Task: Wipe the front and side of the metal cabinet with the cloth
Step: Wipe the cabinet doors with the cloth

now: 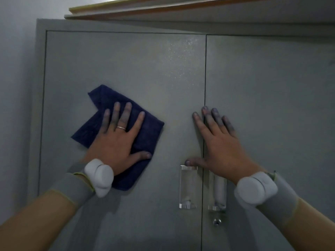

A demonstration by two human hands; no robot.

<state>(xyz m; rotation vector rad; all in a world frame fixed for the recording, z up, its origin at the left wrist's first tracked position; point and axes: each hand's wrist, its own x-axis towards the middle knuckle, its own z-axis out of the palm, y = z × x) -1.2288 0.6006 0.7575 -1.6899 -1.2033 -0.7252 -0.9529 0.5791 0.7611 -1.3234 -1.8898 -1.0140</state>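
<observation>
Wooden boards [181, 8] overhang top edge — pale wall [16, 87] at left.

Two bare hands, forearms mostly uncovered. Grey band [76, 185] with a yellow-green edge around the left wrist, carrying a rounded white pod [100, 177]. Matching grey band [282, 196] and white pod [255, 189] on the right wrist. Thin ring [121, 127] on a left finger. Dark smudges on the fingertips [214, 113] of both.
</observation>
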